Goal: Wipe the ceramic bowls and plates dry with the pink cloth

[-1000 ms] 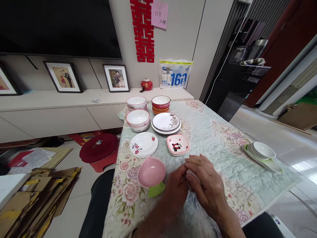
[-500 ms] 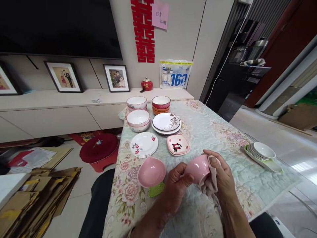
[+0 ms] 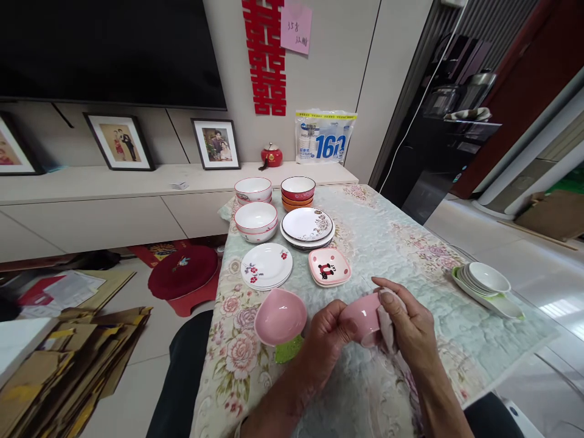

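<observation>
A pink bowl (image 3: pixel 364 316) is held tilted above the near part of the table, its glossy outside toward me. My left hand (image 3: pixel 329 334) grips its left side, thumb on the outer wall. In my right hand (image 3: pixel 413 322) is a pale pink cloth (image 3: pixel 387 322), pressed against the bowl's right side. Left of my hands a pink drop-shaped bowl (image 3: pixel 280 316) with a green leaf-shaped part (image 3: pixel 289 349) rests on the tablecloth. Just beyond lie square pink dishes (image 3: pixel 329 266) with a cartoon print.
White flowered plates (image 3: pixel 267 266), brown-patterned plates (image 3: pixel 306 224), white bowls (image 3: pixel 256 218) and red and orange bowls (image 3: pixel 298 188) stand stacked farther back. Small white bowls (image 3: pixel 489 278) sit on a long dish at the right. A red stool (image 3: pixel 183 272) is beside the table.
The pink bowl has turned and dropped slightly in my hands. My right hand has shifted with the cloth along the bowl's side. The dishes on the table stay in place.
</observation>
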`<state>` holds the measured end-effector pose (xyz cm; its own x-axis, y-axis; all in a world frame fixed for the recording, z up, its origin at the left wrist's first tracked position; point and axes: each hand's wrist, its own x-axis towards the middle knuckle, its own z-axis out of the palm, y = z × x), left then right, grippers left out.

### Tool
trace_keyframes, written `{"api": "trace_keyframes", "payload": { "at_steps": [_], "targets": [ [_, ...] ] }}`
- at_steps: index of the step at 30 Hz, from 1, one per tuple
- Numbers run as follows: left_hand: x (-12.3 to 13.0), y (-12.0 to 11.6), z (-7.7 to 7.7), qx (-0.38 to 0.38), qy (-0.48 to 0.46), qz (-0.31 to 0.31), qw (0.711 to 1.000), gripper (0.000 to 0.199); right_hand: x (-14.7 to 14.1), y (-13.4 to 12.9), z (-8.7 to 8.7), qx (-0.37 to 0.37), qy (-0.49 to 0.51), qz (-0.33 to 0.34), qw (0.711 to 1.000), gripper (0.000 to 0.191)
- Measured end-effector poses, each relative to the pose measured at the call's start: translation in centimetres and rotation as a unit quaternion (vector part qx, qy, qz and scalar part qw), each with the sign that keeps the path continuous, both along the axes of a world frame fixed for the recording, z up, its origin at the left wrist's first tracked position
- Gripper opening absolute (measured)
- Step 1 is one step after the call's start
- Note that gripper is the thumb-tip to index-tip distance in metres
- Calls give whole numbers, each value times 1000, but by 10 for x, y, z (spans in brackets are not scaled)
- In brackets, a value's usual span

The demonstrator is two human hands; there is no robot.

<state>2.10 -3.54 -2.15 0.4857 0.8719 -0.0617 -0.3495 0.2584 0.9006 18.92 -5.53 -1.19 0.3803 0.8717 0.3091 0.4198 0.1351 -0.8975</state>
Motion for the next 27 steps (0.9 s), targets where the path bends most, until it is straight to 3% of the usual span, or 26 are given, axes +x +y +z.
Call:
{"api": "trace_keyframes", "payload": {
  "at_steps": [3, 6, 9, 13, 18, 21, 24, 27],
  "targets": [
    [2, -2, -2, 39, 22, 9, 999, 35, -12, -1, 2, 65, -157, 64, 983, 31],
    [5, -3, -2, 68, 13, 17, 997, 30, -29, -5, 6, 117, -277, 131, 945, 33],
    [5, -4, 0, 105, 36, 36, 993, 26, -36, -7, 8, 134, -334, 138, 923, 33],
    [0, -5, 3, 116, 82, 11, 990, 31, -22, 0, 2, 169, -250, 89, 949, 32],
    [-3, -2, -2, 98, 61, -4, 993, 35, 2, 9, -14, 100, -112, -8, 989, 33],
    [0, -2, -8, 63, 3, -11, 998, 40, 7, 11, -19, 61, -90, -67, 992, 41],
    [4, -2, -11, 32, -52, 0, 998, 41, 7, 11, -21, 30, -66, -94, 993, 40],
    [6, -3, -13, 16, -68, 18, 997, 41, 3, 11, -19, 22, -48, -164, 985, 38]
  ]
}}
